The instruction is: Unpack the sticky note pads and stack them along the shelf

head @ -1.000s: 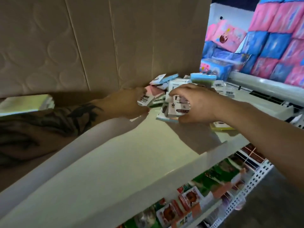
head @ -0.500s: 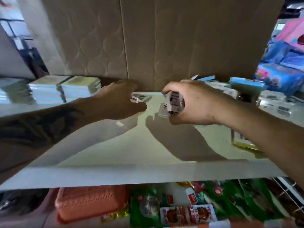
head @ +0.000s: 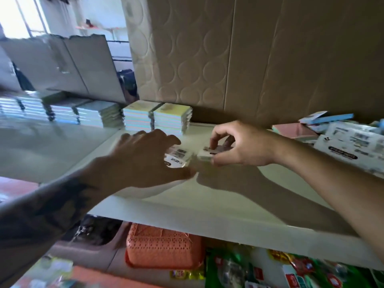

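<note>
Our left hand (head: 145, 156) grips one pad (head: 176, 157) and our right hand (head: 236, 146) pinches another (head: 207, 152), low over the shelf (head: 207, 204). The stacks (head: 158, 117) sit at eleven o'clock, so we add there next.
</note>
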`<state>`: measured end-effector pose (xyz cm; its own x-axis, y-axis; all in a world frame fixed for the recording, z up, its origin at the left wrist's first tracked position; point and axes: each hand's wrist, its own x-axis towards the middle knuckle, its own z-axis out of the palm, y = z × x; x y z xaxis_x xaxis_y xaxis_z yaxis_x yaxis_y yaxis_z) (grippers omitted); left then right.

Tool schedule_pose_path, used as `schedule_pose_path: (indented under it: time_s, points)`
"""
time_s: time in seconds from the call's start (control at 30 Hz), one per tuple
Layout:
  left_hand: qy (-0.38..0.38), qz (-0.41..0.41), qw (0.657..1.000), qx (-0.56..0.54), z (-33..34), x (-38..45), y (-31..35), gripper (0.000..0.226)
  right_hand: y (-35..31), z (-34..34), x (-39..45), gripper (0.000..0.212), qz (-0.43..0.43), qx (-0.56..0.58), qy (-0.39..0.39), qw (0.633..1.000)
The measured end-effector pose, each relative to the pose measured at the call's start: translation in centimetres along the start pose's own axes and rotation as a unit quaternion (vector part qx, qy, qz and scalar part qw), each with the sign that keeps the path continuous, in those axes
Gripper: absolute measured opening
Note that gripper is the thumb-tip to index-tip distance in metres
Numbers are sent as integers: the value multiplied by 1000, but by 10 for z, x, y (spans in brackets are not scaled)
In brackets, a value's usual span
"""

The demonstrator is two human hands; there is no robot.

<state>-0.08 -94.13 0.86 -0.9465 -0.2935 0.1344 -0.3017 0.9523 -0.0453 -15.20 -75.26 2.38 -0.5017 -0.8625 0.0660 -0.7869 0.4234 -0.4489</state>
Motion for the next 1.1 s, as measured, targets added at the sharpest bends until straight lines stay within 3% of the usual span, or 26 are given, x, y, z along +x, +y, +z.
schedule_pose_path:
  time_s: [0.1, 0.2, 0.3, 0.43, 0.53, 0.67, 0.77, 0.9, 1.0, 1.1]
  points:
    - [64, 21, 994, -81, 0, 1, 2, 89, 4, -3, 0, 26, -9, 106, -5, 994]
    - [118, 77, 951, -276, 12, 11, 9, 46, 5, -5, 1, 42, -12, 214, 4, 977]
    - [140, 94, 903, -394, 21, 16, 18, 14, 7, -6, 1, 48, -6, 313, -13, 950]
    - [108, 57, 842, -526, 20, 19, 18, 10, 6, 0, 0, 50, 6, 335, 49, 941]
    - [84, 22, 808, -582, 19, 20, 13, 20, 8, 7, -1, 52, -47, 246, 145, 957]
    - [72, 27, 807, -585, 19, 20, 8, 24, 9, 12, -10, 78, -157, -12, 183, 970]
    - [48, 32, 799, -599, 20, 20, 6, 17, 6, 14, -9, 73, -182, -105, 174, 962]
    - [47, 53, 804, -590, 19, 18, 8, 24, 2, 15, -8, 62, -213, -122, 192, 950]
    - [69, 86, 860, -498, 21, 18, -1, 35, 0, 14, -12, 57, -152, -66, 173, 971]
    - [82, 48, 901, -423, 25, 12, -18, 53, 5, 9, -14, 52, -72, -35, 125, 989]
